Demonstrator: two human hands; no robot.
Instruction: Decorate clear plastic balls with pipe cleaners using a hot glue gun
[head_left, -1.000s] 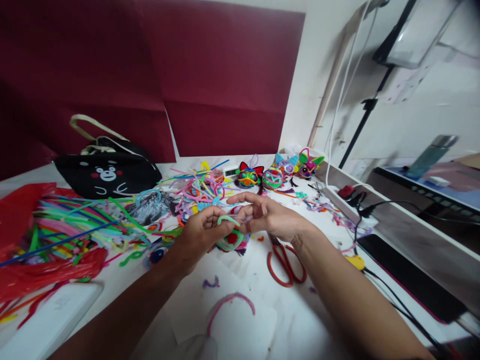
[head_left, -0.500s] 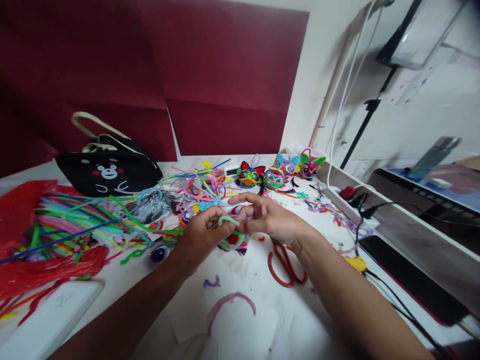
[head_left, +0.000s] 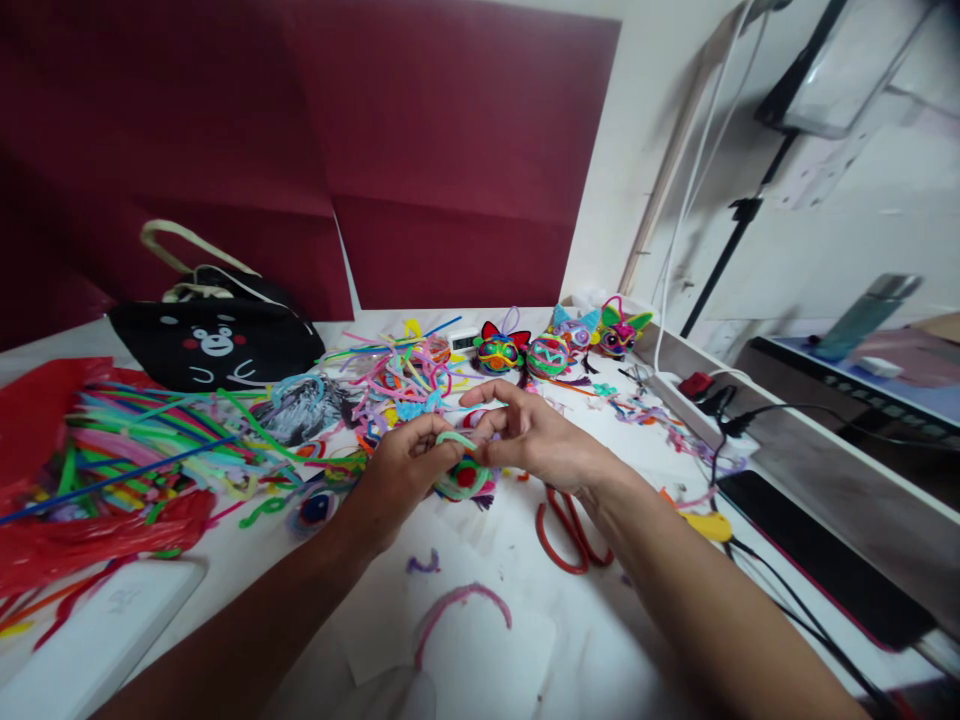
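Nothing legible from where I stand

I can't read a single word or number here. The small white display (head_left: 464, 341) towards the back of the surface (head_left: 232, 560) shows dark, digit-like marks, too tiny to make out. The white slab (head_left: 101, 640) at the front left carries a faint grey mark, too blurred to tell.
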